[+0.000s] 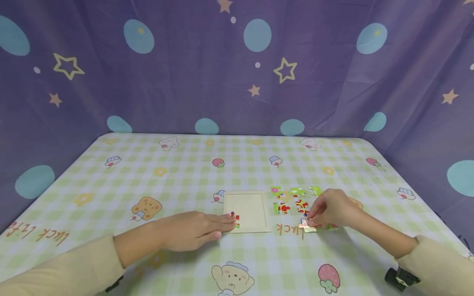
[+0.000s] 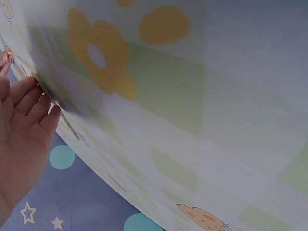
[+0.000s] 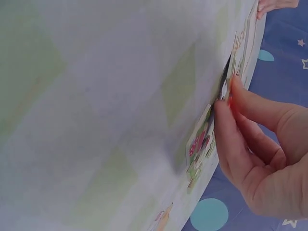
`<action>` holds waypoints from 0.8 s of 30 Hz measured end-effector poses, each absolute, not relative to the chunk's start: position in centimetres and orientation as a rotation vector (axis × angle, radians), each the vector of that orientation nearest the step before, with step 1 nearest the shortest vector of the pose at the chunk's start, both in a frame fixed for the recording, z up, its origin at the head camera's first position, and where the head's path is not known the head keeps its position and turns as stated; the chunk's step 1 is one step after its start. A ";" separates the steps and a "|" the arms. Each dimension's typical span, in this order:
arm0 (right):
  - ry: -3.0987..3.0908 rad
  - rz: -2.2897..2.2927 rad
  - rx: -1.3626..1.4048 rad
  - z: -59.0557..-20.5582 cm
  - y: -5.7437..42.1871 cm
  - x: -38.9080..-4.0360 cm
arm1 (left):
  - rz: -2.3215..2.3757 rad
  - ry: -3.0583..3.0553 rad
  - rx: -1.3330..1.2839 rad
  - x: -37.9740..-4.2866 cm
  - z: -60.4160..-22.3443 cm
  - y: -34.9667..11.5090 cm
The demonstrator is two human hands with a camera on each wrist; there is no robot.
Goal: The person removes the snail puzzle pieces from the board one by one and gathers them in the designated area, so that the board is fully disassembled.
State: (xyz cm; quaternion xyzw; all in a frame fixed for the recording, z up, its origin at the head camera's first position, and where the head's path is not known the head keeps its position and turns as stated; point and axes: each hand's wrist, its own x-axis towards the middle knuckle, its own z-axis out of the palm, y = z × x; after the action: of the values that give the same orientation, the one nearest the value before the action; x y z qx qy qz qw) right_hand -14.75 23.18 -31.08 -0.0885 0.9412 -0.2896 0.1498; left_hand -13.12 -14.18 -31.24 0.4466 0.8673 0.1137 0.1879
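My left hand (image 1: 190, 231) lies extended over the left edge of a pale square puzzle tray (image 1: 246, 228), fingers straight. Its fingertips touch a small red and green puzzle piece (image 1: 237, 220) in the tray's lower left corner. To the right of the tray, thumb and fingers of my right hand (image 1: 335, 209) pinch another puzzle piece (image 1: 306, 226) low over the cloth; the fingertips cover part of it. In the right wrist view, the thumb and fingertips of that hand (image 3: 262, 130) come together at the piece, near other loose pieces (image 3: 196, 144).
Several colourful puzzle pieces (image 1: 283, 208) lie in loose rows between the tray and my right hand, with green ones (image 1: 297, 192) behind. A checked, cartoon-printed cloth (image 1: 185, 176) covers the table. Behind it hangs a purple curtain (image 1: 207, 82) with stars and blue spots.
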 end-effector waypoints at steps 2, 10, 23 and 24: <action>2.763 -0.780 -0.270 -31.0 23.0 -14.7 | 0.320 2.438 1.254 -13.1 -31.2 -14.1; 2.835 -0.746 -0.376 -31.0 22.9 -14.4 | 0.321 2.439 1.249 -13.0 -30.9 -14.1; 2.829 -0.795 -0.527 -28.9 21.2 -15.4 | 0.312 2.444 1.236 -12.9 -30.8 -14.0; 2.817 -0.806 -0.533 -29.0 20.9 -15.4 | 0.313 2.441 1.234 -12.9 -30.9 -13.9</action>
State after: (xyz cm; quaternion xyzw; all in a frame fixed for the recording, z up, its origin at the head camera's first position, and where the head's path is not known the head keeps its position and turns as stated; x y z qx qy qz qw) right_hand -15.41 20.89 -28.98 -0.1785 0.9427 -0.2697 0.0817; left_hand -12.90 -13.94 -30.85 0.4399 0.8699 0.1115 0.1931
